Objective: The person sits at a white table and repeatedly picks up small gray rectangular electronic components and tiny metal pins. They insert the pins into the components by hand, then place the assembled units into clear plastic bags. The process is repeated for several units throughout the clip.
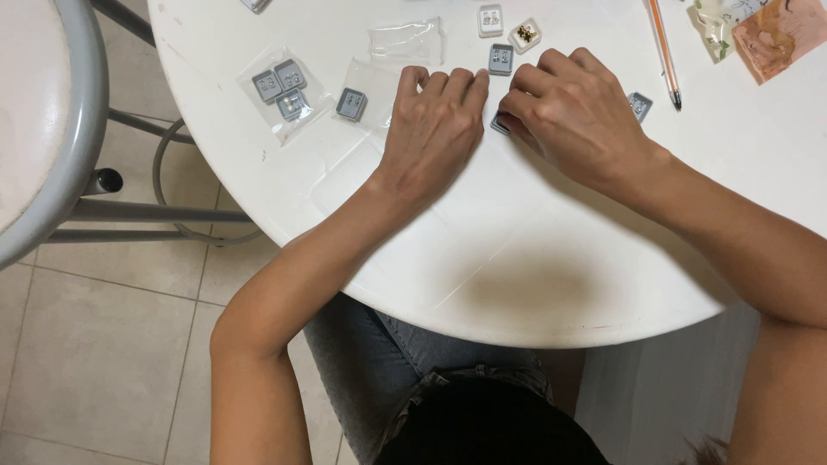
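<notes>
This looks like a room in a home, used for small craft or sorting work. The hands rest on a round white surface (551, 258) with a worn, smudged patch near its edge, the sort of plain table found in a kitchen or dining corner. Below and left of the hands lies a floor (103, 344) of beige tiles. Far left of them stands a stool (60, 129) with a grey metal frame. Just beyond the hands lie small grey boxes (500, 58), clear bags (284, 90) and a pen (664, 52).
</notes>
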